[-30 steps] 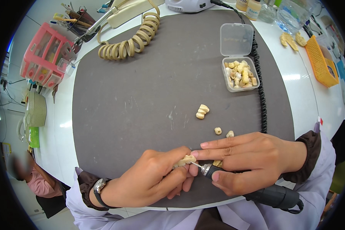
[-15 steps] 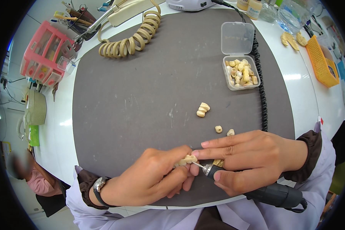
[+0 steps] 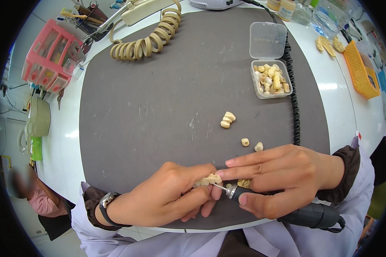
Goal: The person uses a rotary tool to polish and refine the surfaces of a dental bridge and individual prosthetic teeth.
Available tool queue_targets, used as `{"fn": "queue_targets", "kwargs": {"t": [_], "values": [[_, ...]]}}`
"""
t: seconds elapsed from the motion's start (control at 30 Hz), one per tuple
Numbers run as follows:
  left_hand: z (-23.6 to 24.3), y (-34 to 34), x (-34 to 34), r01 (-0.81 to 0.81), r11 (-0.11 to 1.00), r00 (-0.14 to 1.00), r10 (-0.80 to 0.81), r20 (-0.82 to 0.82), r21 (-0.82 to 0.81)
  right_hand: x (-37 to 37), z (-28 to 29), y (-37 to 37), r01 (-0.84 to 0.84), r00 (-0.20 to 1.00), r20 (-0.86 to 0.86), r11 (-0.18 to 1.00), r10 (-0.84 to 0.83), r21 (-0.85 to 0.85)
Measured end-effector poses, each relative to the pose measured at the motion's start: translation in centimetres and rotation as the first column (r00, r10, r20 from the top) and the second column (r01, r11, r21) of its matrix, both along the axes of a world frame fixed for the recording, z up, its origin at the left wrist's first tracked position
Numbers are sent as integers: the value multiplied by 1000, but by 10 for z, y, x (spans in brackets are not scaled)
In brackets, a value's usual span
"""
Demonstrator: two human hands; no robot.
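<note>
Left grip (image 3: 167, 195): I pinch the bridge (image 3: 211, 178) between thumb and fingers; a watch (image 3: 106, 201) circles this wrist.
Right grip (image 3: 287, 175): I grasp the black drill (image 3: 313, 216) near its front end, one fingertip at the bridge's right end.
Bridge: a tooth-coloured row of joined units, over the near part of the grey mat (image 3: 158, 111).
Bit (image 3: 220, 186): thin, pointing left from the drill to the bridge's lower edge; whether they touch, I cannot tell.
Under my right fingers: a yellowish piece (image 3: 244, 183), mostly hidden.
Just beyond them: one crown (image 3: 245, 142) and a second crown (image 3: 258, 147), slightly apart.
Farther out: some joined crowns (image 3: 227, 120), left of those two.
Box (image 3: 273, 96): clear, lid (image 3: 268, 40) raised, crowns inside, at the mat's far right.
Black cord (image 3: 294, 112): coiled, running past the box's right side.
Beige cord (image 3: 148, 45): coiled, at the mat's far left.
Worktop (image 3: 64, 141): white, with pink drawers (image 3: 51, 55) left, a yellow basket (image 3: 358, 70) right.
</note>
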State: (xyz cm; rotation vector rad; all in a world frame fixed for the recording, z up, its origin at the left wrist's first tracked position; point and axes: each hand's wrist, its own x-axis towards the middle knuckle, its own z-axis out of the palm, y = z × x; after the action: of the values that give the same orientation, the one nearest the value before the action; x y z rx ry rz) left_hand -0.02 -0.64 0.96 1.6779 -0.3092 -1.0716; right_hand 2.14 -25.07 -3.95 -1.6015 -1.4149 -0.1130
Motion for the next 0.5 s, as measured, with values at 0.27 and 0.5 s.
{"fn": "queue_targets", "kwargs": {"t": [0.27,0.5], "values": [[0,1,1,14,1000,1000,-14,-4,-10,1,-1,0,-14,1000,-11,1000,14,4],[0,2,2,5,1000,1000,-6,-21,-17,2,0,1,-18,1000,-14,1000,18,5]]}}
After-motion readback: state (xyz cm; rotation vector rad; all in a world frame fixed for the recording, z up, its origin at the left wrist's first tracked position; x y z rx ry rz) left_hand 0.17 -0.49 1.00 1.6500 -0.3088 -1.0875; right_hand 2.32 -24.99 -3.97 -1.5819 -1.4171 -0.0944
